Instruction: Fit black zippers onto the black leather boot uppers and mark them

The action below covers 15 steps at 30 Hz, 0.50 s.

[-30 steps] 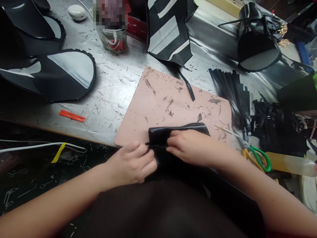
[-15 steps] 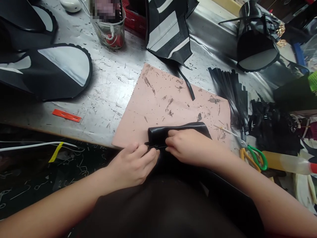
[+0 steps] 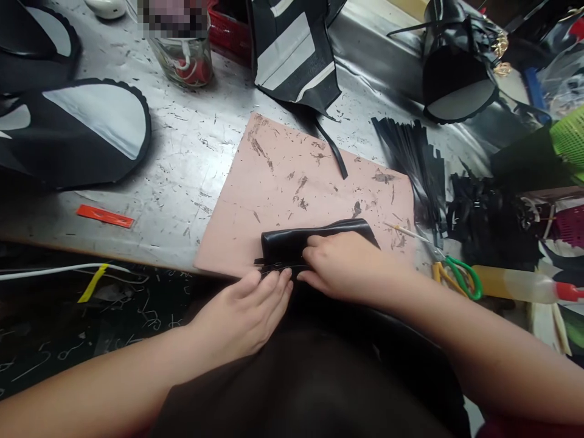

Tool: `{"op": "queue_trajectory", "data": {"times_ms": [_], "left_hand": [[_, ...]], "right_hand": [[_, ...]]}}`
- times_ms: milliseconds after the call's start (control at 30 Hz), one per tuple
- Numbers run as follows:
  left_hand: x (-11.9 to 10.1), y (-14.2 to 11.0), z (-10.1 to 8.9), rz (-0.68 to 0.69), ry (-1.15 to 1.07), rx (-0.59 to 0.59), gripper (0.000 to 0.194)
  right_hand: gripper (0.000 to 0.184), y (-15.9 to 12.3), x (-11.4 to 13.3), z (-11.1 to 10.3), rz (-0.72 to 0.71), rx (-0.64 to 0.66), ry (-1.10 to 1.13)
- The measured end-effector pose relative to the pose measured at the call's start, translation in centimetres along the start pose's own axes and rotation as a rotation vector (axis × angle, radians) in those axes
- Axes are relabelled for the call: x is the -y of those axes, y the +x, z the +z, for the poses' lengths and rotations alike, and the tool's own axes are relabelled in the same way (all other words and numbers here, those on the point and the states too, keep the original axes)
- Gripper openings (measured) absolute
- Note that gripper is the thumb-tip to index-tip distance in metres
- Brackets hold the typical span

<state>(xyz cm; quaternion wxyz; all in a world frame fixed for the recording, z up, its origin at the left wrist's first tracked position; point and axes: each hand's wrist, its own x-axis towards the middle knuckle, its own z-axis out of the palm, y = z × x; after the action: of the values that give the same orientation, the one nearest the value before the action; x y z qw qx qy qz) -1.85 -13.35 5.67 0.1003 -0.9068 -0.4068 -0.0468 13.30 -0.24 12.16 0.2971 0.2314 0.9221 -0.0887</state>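
Observation:
A folded piece of black leather [image 3: 285, 244] lies along the near edge of a pink board [image 3: 283, 176]. My right hand [image 3: 335, 261] is closed on its near side, with the thumb below and the fingers curled over the edge. Close by, my left hand [image 3: 255, 310] rests its straightened fingers against a thin dark strip [image 3: 274, 266] at the leather's lower edge. Small glints show on that strip, but its kind is unclear. The rest of the black material hangs toward my lap and is partly hidden by my hands.
Scissors with green and orange handles [image 3: 460, 277] lie right of the board, beside a bottle of yellowish liquid [image 3: 511, 283]. Black strips [image 3: 417, 164] are bundled behind them. Black shaped pieces [image 3: 104, 134] and an orange tag [image 3: 104, 216] lie left. A jar [image 3: 185, 64] stands farther back.
My left hand's fingers have straightened from a pinch and lie flatter along the leather's edge. My right hand keeps its hold. The whole view has shifted slightly.

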Motion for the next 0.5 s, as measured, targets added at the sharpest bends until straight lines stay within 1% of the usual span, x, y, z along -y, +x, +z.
{"op": "queue_trajectory", "data": {"times_ms": [67, 100, 167, 267, 367, 433, 500], "left_hand": [[0.5, 0.0, 0.1, 0.005, -0.034, -0.006, 0.04], [0.8, 0.0, 0.1, 0.006, -0.058, -0.011, 0.04], [1.3, 0.0, 0.3, 0.015, -0.111, -0.021, 0.038], [1.6, 0.3, 0.6, 0.004, -0.157, -0.013, 0.035], [1.4, 0.6, 1.0, -0.008, -0.126, -0.059, 0.026], [1.2, 0.6, 1.1, -0.001, -0.103, -0.106, 0.027], [1.2, 0.5, 1.1, 0.011, -0.097, -0.13, 0.027]], "right_hand": [[0.042, -0.9, -1.1, -0.6, 0.042, 0.076, 0.025], [0.042, -1.3, -1.7, -0.8, 0.048, 0.113, 0.056], [0.035, -1.9, -2.7, -1.0, 0.039, 0.158, 0.129], [0.024, -2.0, -3.4, -0.7, 0.034, 0.175, 0.194], [0.023, -1.7, -3.5, -0.1, 0.015, 0.186, 0.226], [0.023, -1.5, -3.5, 0.2, -0.006, 0.19, 0.233], [0.023, -1.5, -3.6, 0.3, -0.024, 0.194, 0.226]]}}
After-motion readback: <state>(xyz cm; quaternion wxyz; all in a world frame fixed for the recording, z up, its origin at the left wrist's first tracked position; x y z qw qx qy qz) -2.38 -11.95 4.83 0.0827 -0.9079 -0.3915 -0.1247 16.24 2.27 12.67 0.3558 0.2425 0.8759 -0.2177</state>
